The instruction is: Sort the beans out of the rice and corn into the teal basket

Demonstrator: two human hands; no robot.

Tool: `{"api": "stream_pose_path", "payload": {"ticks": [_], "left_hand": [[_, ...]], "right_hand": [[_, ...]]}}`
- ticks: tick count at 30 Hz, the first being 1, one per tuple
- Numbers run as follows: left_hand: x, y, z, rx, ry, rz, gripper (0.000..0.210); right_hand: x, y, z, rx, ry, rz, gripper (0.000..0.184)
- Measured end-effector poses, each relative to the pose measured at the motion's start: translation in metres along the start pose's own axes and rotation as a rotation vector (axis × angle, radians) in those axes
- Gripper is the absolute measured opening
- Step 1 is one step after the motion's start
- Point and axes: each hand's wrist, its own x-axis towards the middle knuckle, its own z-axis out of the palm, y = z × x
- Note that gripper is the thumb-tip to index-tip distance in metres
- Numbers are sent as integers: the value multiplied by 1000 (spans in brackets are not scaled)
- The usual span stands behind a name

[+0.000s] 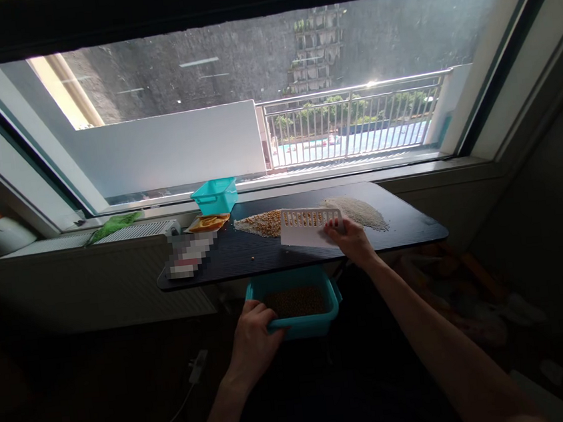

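Note:
With its fingers closed over the left rim, my left hand [254, 328] holds a teal basin [294, 327] below the table's front edge. Brown grains or beans [298, 301] cover the basin's bottom. Pinched by its right end in my right hand [348, 236] is a white slotted plastic panel [307, 236], tilted over the dark table [246, 261]. Behind and left of the panel lies a pile of yellow-orange kernels [260, 224], partly hidden by it. To the right spreads a pile of small pale grains [359, 213].
A second teal basin [216, 196] stands at the table's back left, behind an orange-and-yellow packet [209, 223]. A blurred-out item [191, 254] lies at the left end. A green cloth [115, 225] rests on the radiator [137, 233]. The window and sill close off the far side.

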Motion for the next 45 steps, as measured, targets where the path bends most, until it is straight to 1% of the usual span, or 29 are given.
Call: {"api": "stream_pose_path", "payload": {"ticks": [5, 8, 11, 15, 18, 20, 23, 25, 27, 29, 31, 33, 34, 38, 40, 42, 45], "left_hand": [[-1, -3, 0, -10, -7, -23, 18], [-2, -7, -3, -15, -4, -38, 15], [-3, -13, -10, -20, 0, -47, 14], [-5, -21, -20, -24, -7, -49, 16], [-4, -27, -27, -29, -23, -55, 17], [-3, -31, -32, -31, -31, -61, 18], [-2, -39, -43, -31, -28, -65, 21], [-2, -44, -51, -28, -20, -65, 22], [-4, -49, -56, -26, -12, -66, 21], [-5, -51, -58, -26, -5, -64, 20], [-6, -49, -55, -29, -4, -58, 17], [-6, -44, -48, -34, -7, -48, 15], [-6, -41, -45, -36, -9, -42, 14], [-2, -25, -28, -45, -28, -15, 17], [0, -17, -20, -47, -34, -3, 19], [1, -11, -13, -46, -39, 7, 20], [2, -5, -6, -42, -48, 21, 18]], "right_hand": [[-16, 0, 1, 54, -82, 3, 48], [-20, -2, 11, 90, -149, -1, 47], [-14, -5, 32, 123, -187, -18, 44], [3, -5, 76, 160, -211, -48, 41], [15, -3, 106, 173, -257, -58, 41], [21, 0, 118, 181, -302, -60, 42], [27, 2, 122, 192, -389, -52, 42], [29, 3, 115, 193, -439, -44, 42], [29, 1, 103, 185, -475, -36, 42], [27, -1, 87, 169, -499, -27, 42], [24, -3, 68, 147, -491, -20, 42], [23, -4, 45, 125, -422, -21, 41], [24, -4, 32, 114, -363, -26, 41], [33, -2, -19, 58, -64, -37, 44], [38, 0, -37, 21, 44, -41, 45], [40, 4, -45, -13, 101, -42, 45], [40, 12, -41, -49, 122, -42, 43]]}}
